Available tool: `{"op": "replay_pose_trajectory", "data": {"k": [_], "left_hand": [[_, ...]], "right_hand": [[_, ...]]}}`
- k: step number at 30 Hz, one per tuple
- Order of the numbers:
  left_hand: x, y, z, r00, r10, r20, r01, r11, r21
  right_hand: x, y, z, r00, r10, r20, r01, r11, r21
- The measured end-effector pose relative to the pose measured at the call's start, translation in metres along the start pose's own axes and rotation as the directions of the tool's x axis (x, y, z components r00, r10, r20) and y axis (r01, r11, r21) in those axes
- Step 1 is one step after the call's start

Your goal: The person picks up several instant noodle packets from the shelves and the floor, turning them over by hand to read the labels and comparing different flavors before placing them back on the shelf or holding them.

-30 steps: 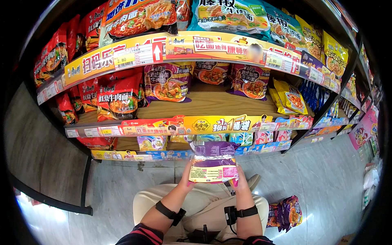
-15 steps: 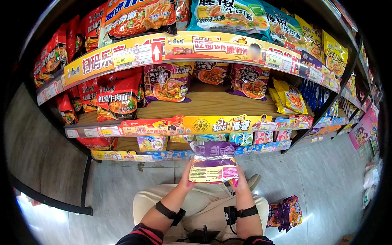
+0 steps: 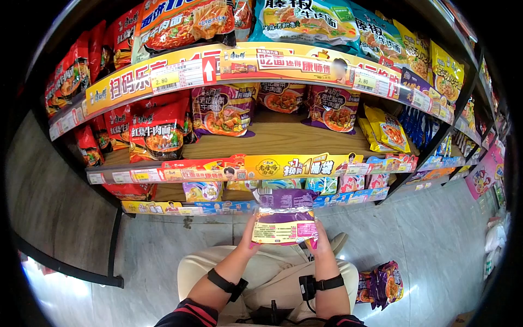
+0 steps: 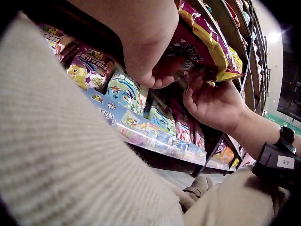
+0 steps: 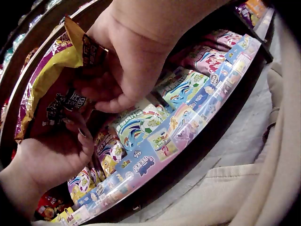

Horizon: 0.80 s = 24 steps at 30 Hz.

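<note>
A purple and yellow instant noodle packet (image 3: 284, 218) is held out over the lap, its printed back facing up in the head view. My left hand (image 3: 250, 234) grips its left side, and my right hand (image 3: 322, 240) grips the right. Seen from below in the left wrist view, the fingers of my left hand (image 4: 153, 63) and right hand (image 4: 216, 103) curl under the packet (image 4: 207, 42). The right wrist view also has the packet (image 5: 44, 96) between my right hand (image 5: 129, 66) and left hand (image 5: 54, 157); the fingers are partly in shadow.
Before me stands a shelf (image 3: 261, 139) with purple noodle packets (image 3: 224, 109), red packets (image 3: 156, 133) and yellow packets (image 3: 385, 131). Small snack bags (image 5: 141, 125) fill the bottom shelf. More purple packets (image 3: 387, 284) lie on the floor beside the right knee.
</note>
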<state>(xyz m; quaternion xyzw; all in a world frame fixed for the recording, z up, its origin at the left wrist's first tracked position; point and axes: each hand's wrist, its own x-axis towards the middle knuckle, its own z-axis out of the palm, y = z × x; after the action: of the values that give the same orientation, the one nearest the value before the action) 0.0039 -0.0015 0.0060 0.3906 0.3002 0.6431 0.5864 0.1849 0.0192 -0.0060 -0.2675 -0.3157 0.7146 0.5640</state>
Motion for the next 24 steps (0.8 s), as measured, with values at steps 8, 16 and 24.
{"op": "replay_pose_trajectory", "data": {"k": [8, 16, 24], "left_hand": [[0.01, 0.012, 0.006, 0.857, -0.462, -0.229, 0.351, 0.848, -0.396], [0.006, -0.028, -0.024, 0.994, -0.018, 0.105, 0.048, 0.956, -0.289], [0.003, -0.007, -0.006, 0.999, -0.047, -0.013, 0.046, 0.997, -0.054]], "right_hand": [[0.002, 0.003, -0.006, 1.0, 0.003, -0.005, -0.003, 1.0, -0.002], [0.002, 0.001, -0.003, 1.0, 0.004, 0.03, -0.004, 1.0, 0.011], [0.002, 0.001, -0.003, 1.0, 0.009, 0.013, -0.009, 1.0, 0.005]]}}
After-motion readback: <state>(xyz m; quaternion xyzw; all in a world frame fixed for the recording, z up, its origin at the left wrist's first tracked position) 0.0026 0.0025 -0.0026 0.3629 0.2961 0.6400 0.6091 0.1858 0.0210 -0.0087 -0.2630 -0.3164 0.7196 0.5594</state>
